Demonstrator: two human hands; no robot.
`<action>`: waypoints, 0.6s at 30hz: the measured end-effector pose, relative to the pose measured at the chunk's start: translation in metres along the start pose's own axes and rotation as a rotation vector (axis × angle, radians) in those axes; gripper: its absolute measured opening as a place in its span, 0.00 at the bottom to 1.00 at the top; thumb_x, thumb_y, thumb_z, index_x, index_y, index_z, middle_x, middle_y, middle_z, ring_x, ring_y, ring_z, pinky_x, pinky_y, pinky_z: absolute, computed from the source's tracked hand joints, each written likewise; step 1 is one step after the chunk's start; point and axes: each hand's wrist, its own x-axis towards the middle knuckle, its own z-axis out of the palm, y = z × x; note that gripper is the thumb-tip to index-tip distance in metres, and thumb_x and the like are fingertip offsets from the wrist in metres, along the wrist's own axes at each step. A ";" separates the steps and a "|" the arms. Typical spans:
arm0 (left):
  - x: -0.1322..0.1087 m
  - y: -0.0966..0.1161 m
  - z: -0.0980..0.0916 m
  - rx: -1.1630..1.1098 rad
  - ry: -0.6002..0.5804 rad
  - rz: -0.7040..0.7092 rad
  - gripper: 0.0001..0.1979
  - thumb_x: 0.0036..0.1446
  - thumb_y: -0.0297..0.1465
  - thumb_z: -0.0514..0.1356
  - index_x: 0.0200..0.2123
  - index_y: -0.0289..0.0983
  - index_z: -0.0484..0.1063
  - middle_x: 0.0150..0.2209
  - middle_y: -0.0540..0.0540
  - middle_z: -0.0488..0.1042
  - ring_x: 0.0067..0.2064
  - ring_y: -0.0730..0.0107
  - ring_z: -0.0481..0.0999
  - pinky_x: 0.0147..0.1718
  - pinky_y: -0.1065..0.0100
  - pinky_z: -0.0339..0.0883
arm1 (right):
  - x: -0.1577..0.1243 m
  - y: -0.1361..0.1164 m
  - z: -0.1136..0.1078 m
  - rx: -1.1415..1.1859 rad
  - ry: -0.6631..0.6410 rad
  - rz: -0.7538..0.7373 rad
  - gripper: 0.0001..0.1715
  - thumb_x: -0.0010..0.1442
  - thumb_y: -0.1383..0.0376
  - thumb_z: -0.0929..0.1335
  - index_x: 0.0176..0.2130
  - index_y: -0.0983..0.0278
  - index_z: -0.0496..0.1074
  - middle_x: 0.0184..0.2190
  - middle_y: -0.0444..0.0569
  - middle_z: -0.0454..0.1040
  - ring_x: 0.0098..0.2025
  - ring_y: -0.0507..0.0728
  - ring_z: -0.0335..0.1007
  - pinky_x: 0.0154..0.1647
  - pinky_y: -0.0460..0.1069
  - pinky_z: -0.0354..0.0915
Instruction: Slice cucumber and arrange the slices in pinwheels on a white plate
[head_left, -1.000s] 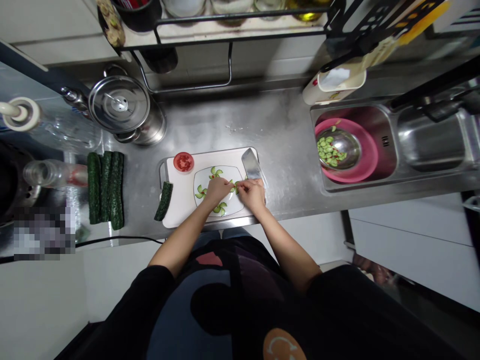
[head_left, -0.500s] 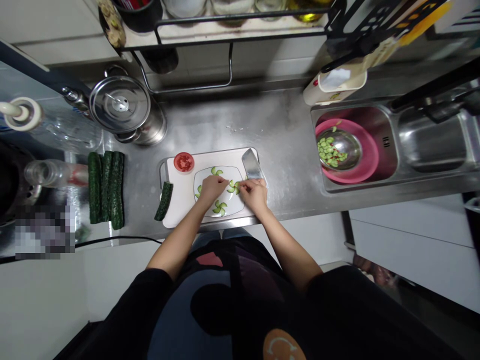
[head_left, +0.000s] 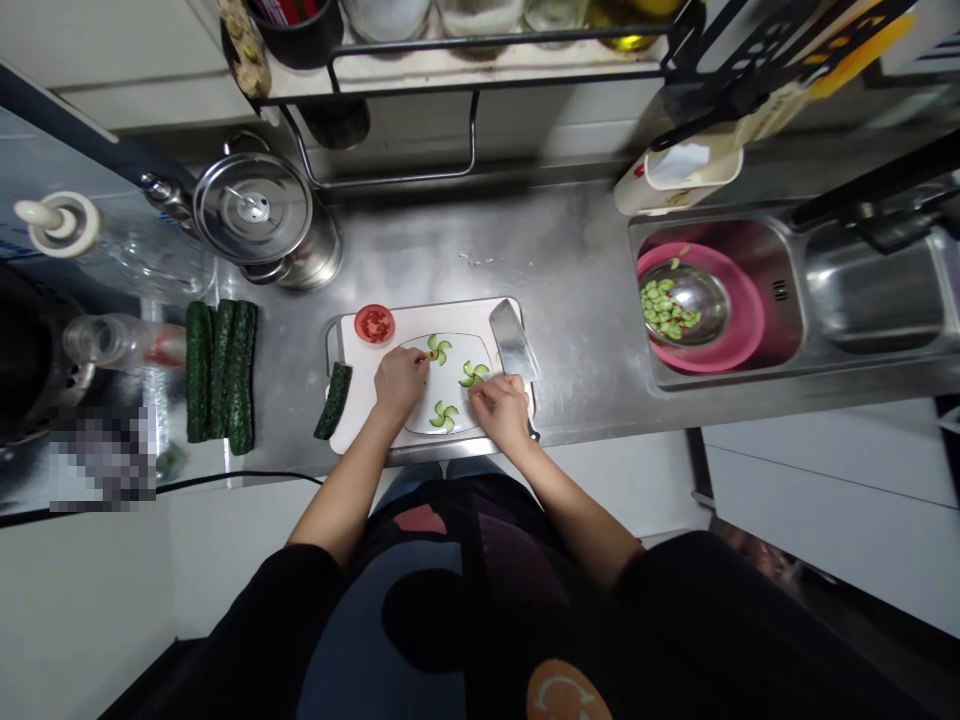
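A white plate [head_left: 450, 388] with a thin dark rim line lies on the white cutting board [head_left: 366, 385], bearing pinwheels of green cucumber slices. My left hand [head_left: 401, 382] pinches a tiny red piece at the upper pinwheel [head_left: 439, 349]; it hides the plate's left part. Over the plate's right edge is my right hand [head_left: 501, 408], fingertips together just below the right pinwheel [head_left: 474, 374]; whatever they hold is hidden. Another pinwheel [head_left: 443, 417] sits near the front. A red dish [head_left: 374, 325] of chopped red bits stands at the board's upper left. The cleaver [head_left: 513, 340] lies partly under my right hand.
A cucumber piece [head_left: 334, 400] rests at the board's left edge, with whole cucumbers [head_left: 241, 378] further left. A lidded steel pot [head_left: 255, 210] stands behind them. In the sink at right, a pink basin [head_left: 742, 325] holds a steel bowl of green slices. A rack [head_left: 480, 85] overhangs the back.
My left hand has moved left and up from the right pinwheel to the upper one. My right hand has drawn slightly down from the right pinwheel. The camera view has shifted a little.
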 end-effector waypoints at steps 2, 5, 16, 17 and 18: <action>0.004 0.004 0.005 0.016 -0.004 0.002 0.11 0.59 0.31 0.55 0.37 0.41 0.79 0.42 0.43 0.78 0.46 0.61 0.74 0.43 0.65 0.66 | -0.005 -0.005 0.001 -0.012 -0.034 -0.020 0.11 0.59 0.64 0.66 0.32 0.57 0.79 0.30 0.49 0.75 0.41 0.60 0.62 0.41 0.53 0.56; 0.009 0.007 0.008 0.027 -0.011 -0.018 0.12 0.59 0.34 0.56 0.37 0.40 0.79 0.42 0.41 0.78 0.46 0.59 0.75 0.42 0.64 0.66 | -0.014 -0.012 0.003 -0.030 -0.081 -0.047 0.10 0.59 0.64 0.66 0.34 0.57 0.79 0.31 0.49 0.76 0.42 0.60 0.61 0.40 0.53 0.54; 0.015 0.008 0.011 -0.004 -0.012 -0.056 0.11 0.58 0.33 0.57 0.35 0.39 0.79 0.41 0.42 0.79 0.43 0.59 0.75 0.41 0.64 0.65 | -0.023 -0.013 0.012 -0.040 -0.117 -0.066 0.09 0.60 0.63 0.67 0.33 0.57 0.78 0.31 0.48 0.76 0.43 0.60 0.61 0.36 0.52 0.52; 0.016 0.007 0.011 -0.021 -0.005 -0.042 0.10 0.58 0.33 0.57 0.35 0.39 0.79 0.41 0.42 0.79 0.43 0.59 0.75 0.42 0.65 0.65 | -0.023 -0.013 0.011 -0.038 -0.117 -0.066 0.09 0.59 0.63 0.67 0.33 0.57 0.78 0.31 0.48 0.76 0.43 0.60 0.61 0.36 0.52 0.52; 0.016 0.006 0.011 -0.035 0.005 -0.019 0.10 0.58 0.33 0.57 0.35 0.39 0.79 0.41 0.43 0.79 0.43 0.60 0.75 0.43 0.65 0.65 | -0.023 -0.013 0.011 -0.038 -0.118 -0.063 0.08 0.59 0.64 0.67 0.33 0.57 0.78 0.31 0.48 0.76 0.43 0.60 0.61 0.36 0.52 0.51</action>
